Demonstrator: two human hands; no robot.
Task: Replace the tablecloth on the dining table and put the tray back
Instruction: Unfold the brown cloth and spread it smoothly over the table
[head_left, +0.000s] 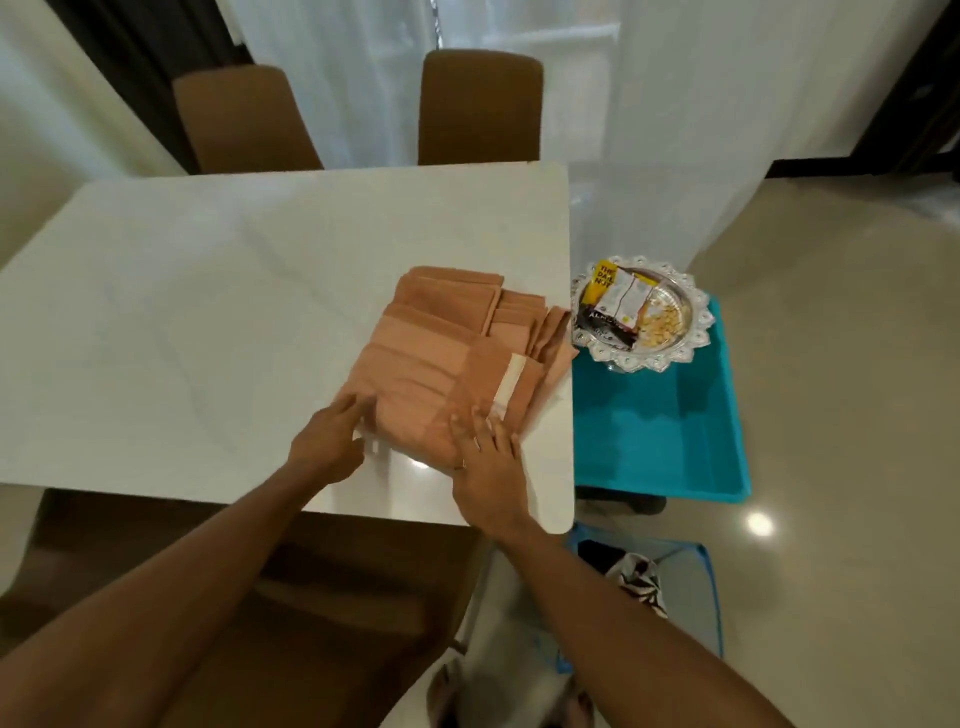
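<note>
Arms (197, 613): two bare arms reach up from the bottom toward the table.
Left hand (327, 441): open, fingers straight, tips touching the near left edge of the folded cloth.
Right hand (488, 467): open and flat, fingers spread, lying on the near right corner of the cloth.
Tablecloth (436, 353): peachy orange, folded into a thick pile, lying on the table by its right edge (a pale strip shows on one fold).
Dining table (208, 312): white top.
Tray (693, 293): silver with a frilly rim, off the table, sitting on the far end of the teal bin (660, 441) just beside the table.
Snack packets (615, 306): in the tray, next to some pale nuts (662, 322).
Mesh hamper (691, 582): blue, on the floor, clothes inside.
Brown chairs (480, 104): two at the far side.
</note>
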